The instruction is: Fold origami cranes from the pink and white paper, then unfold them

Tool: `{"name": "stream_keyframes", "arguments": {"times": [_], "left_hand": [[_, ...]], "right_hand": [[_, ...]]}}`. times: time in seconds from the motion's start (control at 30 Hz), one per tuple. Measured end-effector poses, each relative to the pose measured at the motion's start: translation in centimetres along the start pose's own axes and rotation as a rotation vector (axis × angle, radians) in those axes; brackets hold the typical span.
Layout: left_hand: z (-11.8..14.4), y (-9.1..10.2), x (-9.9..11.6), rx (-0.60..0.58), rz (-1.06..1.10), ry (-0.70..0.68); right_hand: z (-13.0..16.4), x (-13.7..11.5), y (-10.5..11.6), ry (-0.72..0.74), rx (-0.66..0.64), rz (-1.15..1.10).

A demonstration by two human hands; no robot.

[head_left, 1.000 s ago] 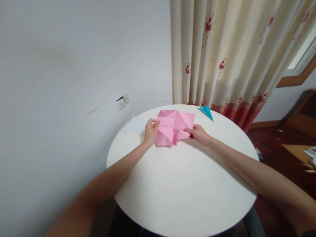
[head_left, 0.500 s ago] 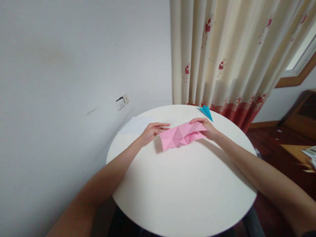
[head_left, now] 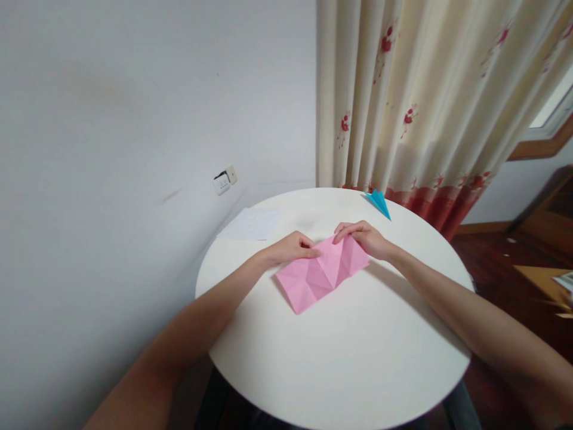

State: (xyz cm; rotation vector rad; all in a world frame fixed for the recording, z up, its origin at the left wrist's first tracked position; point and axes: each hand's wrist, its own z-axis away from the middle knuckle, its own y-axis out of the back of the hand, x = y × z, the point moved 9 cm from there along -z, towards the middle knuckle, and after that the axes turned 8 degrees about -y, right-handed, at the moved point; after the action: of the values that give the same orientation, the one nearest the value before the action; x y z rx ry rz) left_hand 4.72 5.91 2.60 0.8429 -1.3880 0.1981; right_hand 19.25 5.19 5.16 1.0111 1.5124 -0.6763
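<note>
The folded pink paper sheet [head_left: 321,273] is pinned along its far edge by both hands: the left hand [head_left: 290,248] is laid with its fingers drawn together and bent onto the upper left part of that edge, and the right hand [head_left: 363,237] is laid with its fingertips pressed down on the upper right part; whether the paper is pinched between finger and thumb or only pressed flat cannot be told. Held so from both sides, the paper is apparently kept from sliding while its doubled layers are flattened against the round white table [head_left: 340,358]. The sheet is seen as a long rectangle set aslant, its near corner pointed toward the person, and it lies in the far middle of the tabletop. Its surface is crossed by many creases forming triangles and diamonds, and its colour is an even pale pink. A small blue folded paper piece [head_left: 378,202] is lying near the far rim, and a white paper sheet [head_left: 251,224] is lying at the far left edge, both well apart from the hands.
</note>
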Motion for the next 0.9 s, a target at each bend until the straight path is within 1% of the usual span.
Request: {"name": "stream_keyframes", "arguments": {"times": [0.07,0.17,0.27,0.33,0.4,0.47,0.53,0.63,0.7,0.77,0.83,0.9], "left_hand": [[-0.1,0.4,-0.2,0.06,-0.03,-0.005],[-0.4,0.7,-0.6,0.111,-0.066,-0.001],[-0.6,0.9,-1.0,0.137,-0.112,0.004],[-0.7,1.0,-1.3,0.14,-0.124,0.011],[-0.7,1.1,-1.7,0.131,-0.107,0.035],[-0.6,1.1,-2.2,0.12,-0.073,0.067],[-0.4,1.2,-2.6,0.095,-0.044,0.088],[-0.2,1.0,-3.2,0.011,-0.047,0.094],[0.0,1.3,-3.6,-0.035,-0.075,0.088],[0.2,1.7,-3.9,-0.06,-0.077,0.092],[0.5,2.0,-4.2,-0.086,-0.035,0.112],[0.7,2.4,-4.2,-0.079,0.036,0.119]], "right_hand": [[0.0,0.5,0.5,-0.081,0.013,-0.098],[0.1,1.5,0.9,-0.23,0.062,-0.191],[0.4,2.8,0.9,-0.343,0.144,-0.127],[0.5,4.0,0.8,-0.411,0.164,-0.06],[0.5,5.0,1.0,-0.444,0.18,-0.003],[0.3,5.3,1.9,-0.411,0.239,0.055],[0.2,4.9,3.4,-0.331,0.346,0.103],[0.3,3.9,5.2,-0.215,0.499,0.146],[0.3,3.1,5.8,-0.151,0.533,0.187],[0.2,2.5,6.0,-0.099,0.541,0.247],[0.3,2.0,6.3,-0.058,0.552,0.296],[0.5,1.6,6.7,-0.022,0.58,0.325]]}}
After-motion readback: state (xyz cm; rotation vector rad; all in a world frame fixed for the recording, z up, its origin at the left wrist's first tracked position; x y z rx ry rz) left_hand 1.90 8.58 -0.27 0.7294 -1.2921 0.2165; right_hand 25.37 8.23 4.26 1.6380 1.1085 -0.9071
